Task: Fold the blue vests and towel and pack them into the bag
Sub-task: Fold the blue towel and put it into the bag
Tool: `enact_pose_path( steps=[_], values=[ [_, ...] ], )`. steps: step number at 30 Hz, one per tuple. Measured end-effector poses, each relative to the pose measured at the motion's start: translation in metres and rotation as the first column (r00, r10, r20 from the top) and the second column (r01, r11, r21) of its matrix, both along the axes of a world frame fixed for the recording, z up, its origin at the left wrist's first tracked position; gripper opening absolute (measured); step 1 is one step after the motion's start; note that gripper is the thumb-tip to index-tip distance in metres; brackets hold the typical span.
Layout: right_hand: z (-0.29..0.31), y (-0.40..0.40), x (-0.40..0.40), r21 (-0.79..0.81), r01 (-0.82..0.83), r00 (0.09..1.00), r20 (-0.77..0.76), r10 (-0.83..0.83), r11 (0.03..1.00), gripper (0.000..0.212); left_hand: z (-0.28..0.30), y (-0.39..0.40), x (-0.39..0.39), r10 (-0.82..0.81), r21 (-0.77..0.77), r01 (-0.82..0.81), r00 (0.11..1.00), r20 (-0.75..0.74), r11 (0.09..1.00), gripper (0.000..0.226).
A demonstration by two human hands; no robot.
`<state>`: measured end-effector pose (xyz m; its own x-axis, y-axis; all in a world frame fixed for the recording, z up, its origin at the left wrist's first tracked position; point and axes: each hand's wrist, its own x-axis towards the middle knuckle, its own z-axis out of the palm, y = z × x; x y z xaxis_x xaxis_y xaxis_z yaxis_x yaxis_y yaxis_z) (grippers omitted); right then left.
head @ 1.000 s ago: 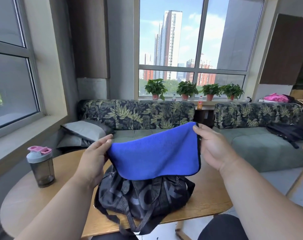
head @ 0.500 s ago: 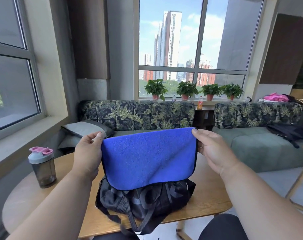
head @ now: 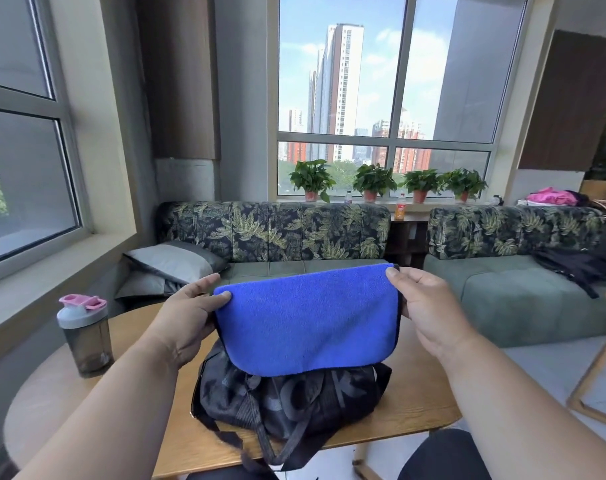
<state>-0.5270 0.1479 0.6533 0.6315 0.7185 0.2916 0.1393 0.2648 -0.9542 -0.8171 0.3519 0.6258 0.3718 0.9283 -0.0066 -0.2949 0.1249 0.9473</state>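
Left hand [head: 187, 315] and right hand [head: 429, 306] pinch the folded blue terry towel [head: 306, 315] by its far corners — fingers grasping it above the black fabric bag [head: 287, 400] on the round wooden bench [head: 419, 396].

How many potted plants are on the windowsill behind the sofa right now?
4, in a row along the sill: far left, second, third, far right. None looks hidden.

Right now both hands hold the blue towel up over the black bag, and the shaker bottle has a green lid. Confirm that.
Not quite: the head view shows the shaker bottle with a pink lid. Otherwise right: left hand and right hand hold the blue towel over the black bag.
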Motion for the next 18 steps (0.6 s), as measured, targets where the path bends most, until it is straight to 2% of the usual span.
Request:
enact_pose_path(
  steps=[5, 8, 10, 13, 17, 18],
  values=[
    [-0.003, -0.002, -0.002, -0.023, 0.011, 1.0, 0.014, -0.011, 1.0, 0.013, -0.013, 0.006, 0.002, 0.016, -0.01, -0.017, 0.995, -0.102, 1.0, 0.043],
    [-0.004, -0.003, -0.002, -0.007, 0.035, 0.999, -0.014, -0.035, 0.999, 0.01, -0.015, 0.001, 0.003, -0.101, -0.085, 0.088, 0.981, -0.163, 0.992, 0.03],
    [-0.003, -0.004, -0.002, -0.006, 0.038, 0.999, -0.02, -0.038, 0.999, 0.01, -0.016, -0.002, 0.002, -0.166, -0.135, 0.147, 0.975, -0.147, 0.98, 0.029],
    [0.0, -0.006, -0.004, -0.034, 0.011, 0.998, 0.063, -0.009, 0.999, 0.014, -0.018, -0.005, 0.005, -0.176, -0.171, 0.154, 0.977, -0.122, 0.973, 0.03],
    [0.004, -0.007, -0.016, -0.097, 0.002, 0.975, 0.221, 0.02, 0.995, 0.021, -0.01, -0.019, 0.019, -0.069, -0.105, 0.059, 0.993, -0.094, 0.993, 0.002],
    [0.003, -0.005, -0.021, -0.105, 0.011, 0.963, 0.27, 0.018, 0.994, 0.022, -0.006, -0.025, 0.024, -0.058, -0.083, 0.051, 0.995, -0.084, 0.995, 0.007]
  ],
)
